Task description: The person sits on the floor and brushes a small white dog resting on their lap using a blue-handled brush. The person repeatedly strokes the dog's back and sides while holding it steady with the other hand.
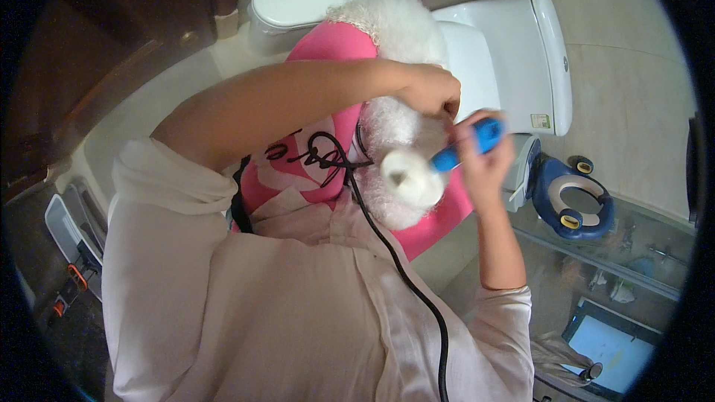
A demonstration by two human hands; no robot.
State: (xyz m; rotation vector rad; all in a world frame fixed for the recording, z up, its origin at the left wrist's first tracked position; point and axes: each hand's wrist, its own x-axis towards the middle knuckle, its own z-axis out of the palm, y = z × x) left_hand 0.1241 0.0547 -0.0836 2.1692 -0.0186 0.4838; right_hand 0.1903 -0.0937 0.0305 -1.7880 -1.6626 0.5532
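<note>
A fluffy white dog (391,123) lies across my lap over pink trousers (332,42); its head, facing up, is nearest my waist. My right hand (486,151) grips a blue handheld tool (466,145), probably a pet hair clipper, blurred by motion; its lower end is close to the dog's head. Past the dog's middle, my left hand (438,89) is bent with curled fingers beside the right one, seemingly on a small part of the dog, which the fingers hide. A black cord (385,234) runs over my shirt and lap.
A white toilet (503,61) stands beyond the dog, with a white lidded bin (310,0) to its left. A blue child's toilet seat (575,201) lies at the right near a glass shelf. Grey trays (67,229) and orange-handled things are at the far left.
</note>
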